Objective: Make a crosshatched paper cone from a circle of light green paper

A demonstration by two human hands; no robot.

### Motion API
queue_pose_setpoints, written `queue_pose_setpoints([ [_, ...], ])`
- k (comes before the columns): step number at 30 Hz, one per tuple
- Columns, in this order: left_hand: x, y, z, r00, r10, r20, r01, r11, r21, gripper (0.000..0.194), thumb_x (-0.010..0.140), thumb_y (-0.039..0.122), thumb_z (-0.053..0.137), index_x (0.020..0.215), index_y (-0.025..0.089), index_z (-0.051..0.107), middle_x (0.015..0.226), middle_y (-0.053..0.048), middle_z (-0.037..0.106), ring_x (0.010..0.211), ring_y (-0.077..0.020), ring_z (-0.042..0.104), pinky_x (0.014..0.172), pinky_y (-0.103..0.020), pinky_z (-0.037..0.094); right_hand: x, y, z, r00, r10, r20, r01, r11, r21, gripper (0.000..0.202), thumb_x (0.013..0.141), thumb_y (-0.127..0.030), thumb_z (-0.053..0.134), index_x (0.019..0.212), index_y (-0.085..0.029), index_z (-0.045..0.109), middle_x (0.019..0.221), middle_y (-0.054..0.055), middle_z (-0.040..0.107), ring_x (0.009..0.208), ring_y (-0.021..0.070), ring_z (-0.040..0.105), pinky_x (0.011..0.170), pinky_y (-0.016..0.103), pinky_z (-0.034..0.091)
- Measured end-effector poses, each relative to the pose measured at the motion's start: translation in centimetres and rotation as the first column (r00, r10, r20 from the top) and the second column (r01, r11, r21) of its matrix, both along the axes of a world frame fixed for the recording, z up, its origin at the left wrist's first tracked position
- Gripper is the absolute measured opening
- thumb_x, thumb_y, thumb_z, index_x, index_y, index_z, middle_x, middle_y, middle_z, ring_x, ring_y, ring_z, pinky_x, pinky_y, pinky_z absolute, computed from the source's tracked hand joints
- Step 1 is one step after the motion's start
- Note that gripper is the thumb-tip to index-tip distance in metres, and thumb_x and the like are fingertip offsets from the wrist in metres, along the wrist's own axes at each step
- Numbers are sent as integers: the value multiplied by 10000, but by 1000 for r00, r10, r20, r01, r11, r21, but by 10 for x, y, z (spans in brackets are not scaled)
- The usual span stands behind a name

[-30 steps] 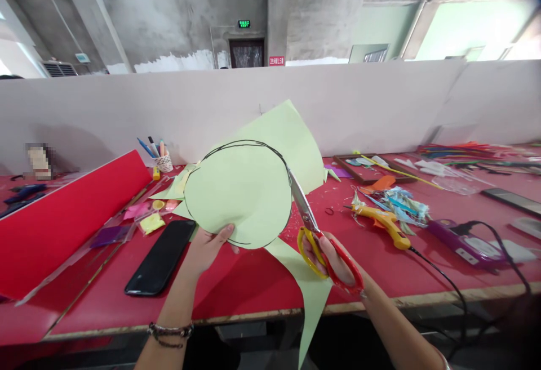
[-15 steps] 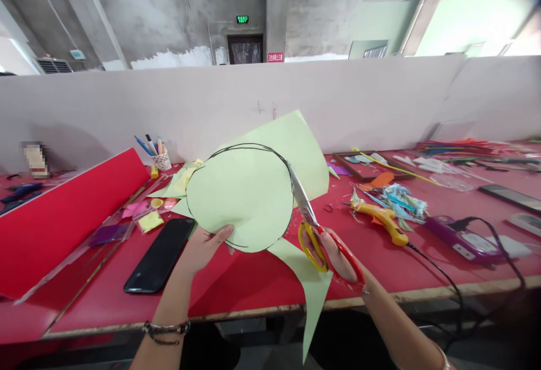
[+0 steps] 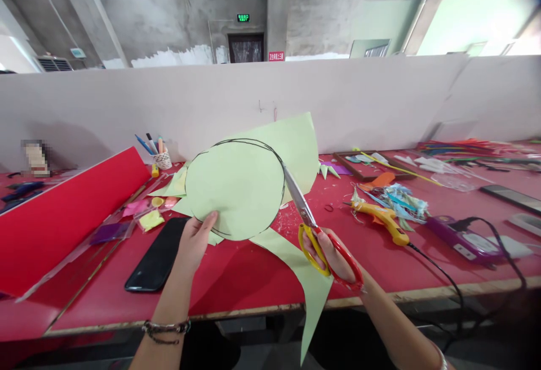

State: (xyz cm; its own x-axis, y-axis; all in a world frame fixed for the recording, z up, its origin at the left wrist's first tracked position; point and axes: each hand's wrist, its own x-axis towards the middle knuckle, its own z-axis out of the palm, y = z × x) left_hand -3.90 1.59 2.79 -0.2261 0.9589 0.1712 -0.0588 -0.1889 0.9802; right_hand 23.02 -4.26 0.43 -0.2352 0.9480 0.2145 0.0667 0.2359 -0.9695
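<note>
A sheet of pale green paper (image 3: 236, 190) with a circle drawn in black line is held up over the table. My left hand (image 3: 198, 237) pinches its lower left edge, thumb on top and fingers behind. My right hand (image 3: 336, 257) is closed round the red and yellow handles of a pair of scissors (image 3: 305, 209). The blades point up and left, their tips at the circle's right edge on the drawn line. Uncut paper fans out behind the circle at the upper right. A curved cut strip (image 3: 306, 280) hangs below, over the table's front edge.
A black phone (image 3: 156, 257) lies left of my left hand, near a red board (image 3: 71, 218) and a pen cup (image 3: 162, 160). At right are a yellow glue gun (image 3: 382, 218), a purple power box (image 3: 462, 240) with cables, and a brown tray (image 3: 372, 166).
The paper and my left hand have shifted left and slightly up. The scissors have barely moved; their tips now meet the circle's edge at its new position.
</note>
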Motion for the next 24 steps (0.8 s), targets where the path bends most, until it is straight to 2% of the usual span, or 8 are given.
queue_pose_setpoints([
  [3,9,-1,2,995,56,86,-57,998,10,413,639,459,649,911,148,648,939,-88,677,944,-218,599,858,-347,448,-1,-1,4,1000,7,24,-7,1000,3,450,820,-582,276,682,-176,415,532,-45,364,358,44,291,353,205,234],
  [7,22,-2,4,990,22,140,-26,999,28,411,697,432,608,1010,165,607,1043,-85,642,976,-213,585,849,-342,453,0,-3,9,996,53,71,-53,999,1,457,810,-595,285,692,-174,420,537,-38,369,373,51,315,366,211,247],
  [10,23,-2,5,994,107,-28,-106,993,45,395,716,441,578,981,152,621,1029,-81,650,982,-224,578,827,-318,457,2,-3,9,995,82,57,-84,996,21,431,823,-572,287,712,-177,419,546,-37,373,385,55,318,374,213,249],
  [14,16,-2,8,927,257,-273,-224,964,147,402,738,459,534,927,119,635,940,-86,677,938,-235,590,811,-301,453,5,-4,7,990,140,35,-142,987,76,392,846,-534,278,739,-184,419,538,-38,373,422,71,320,408,222,259],
  [19,11,-6,11,894,304,-328,-226,940,256,392,749,448,517,901,106,633,897,-84,683,902,-228,596,761,-274,463,5,-5,7,977,214,8,-214,974,70,433,813,-590,290,854,-193,456,601,-23,379,494,98,320,464,250,284],
  [24,12,-10,13,875,306,-376,-220,942,255,364,748,435,521,841,105,643,779,-66,688,822,-226,606,727,-272,467,1,-4,3,981,186,-48,-185,982,29,427,810,-604,266,820,-215,442,575,-31,359,466,101,300,449,252,280],
])
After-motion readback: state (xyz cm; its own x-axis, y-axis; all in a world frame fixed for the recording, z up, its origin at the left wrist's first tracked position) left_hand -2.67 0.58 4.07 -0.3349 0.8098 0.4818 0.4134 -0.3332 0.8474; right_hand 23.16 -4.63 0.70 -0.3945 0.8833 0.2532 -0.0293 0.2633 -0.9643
